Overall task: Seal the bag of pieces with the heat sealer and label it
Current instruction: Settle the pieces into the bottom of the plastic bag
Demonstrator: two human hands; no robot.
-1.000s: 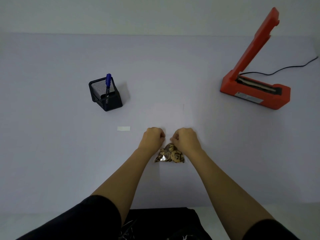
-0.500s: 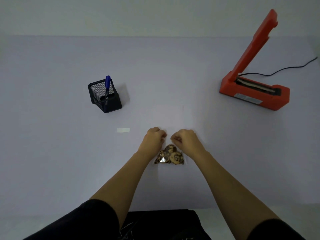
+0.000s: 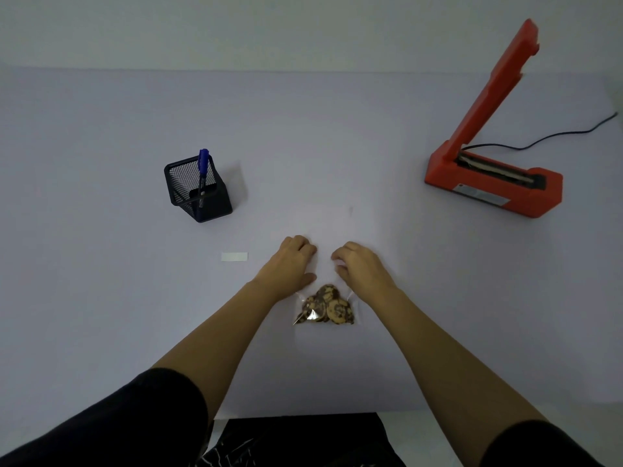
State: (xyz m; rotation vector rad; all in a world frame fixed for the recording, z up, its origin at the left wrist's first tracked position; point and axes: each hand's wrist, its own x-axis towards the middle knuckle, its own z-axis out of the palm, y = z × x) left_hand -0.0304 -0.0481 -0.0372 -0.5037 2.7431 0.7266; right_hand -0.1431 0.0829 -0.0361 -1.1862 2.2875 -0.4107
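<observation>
– Well, where's the bag (image 3: 325, 306)?
– Flat on the table (image 3: 101, 298), near its front edge, right before the person. It's clear plastic, and the brown pieces sit bunched in its near end.

– And the hands?
– Both lie just past the pieces, side by side with a gap between them. The left hand (image 3: 290, 264) and the right hand (image 3: 362, 269) rest knuckles up, fingers curled under.

– Are they gripping the bag?
– I can't tell. The film's side edges run up toward both thumbs, but the plastic is too faint there to see whether either hand pinches it.

– The sealer (image 3: 492, 183)?
– Well off to the right and farther back. It's orange, with its arm raised steeply and the sealing bar bare. A black cable (image 3: 539, 141) trails from it to the right edge.

– The label (image 3: 234, 256)?
– A small white strip, flat on the table just left of the left hand, not touching it.

– Anything else?
– A black mesh holder (image 3: 199, 190) farther back on the left, with a blue pen (image 3: 203, 166) standing in it.
</observation>
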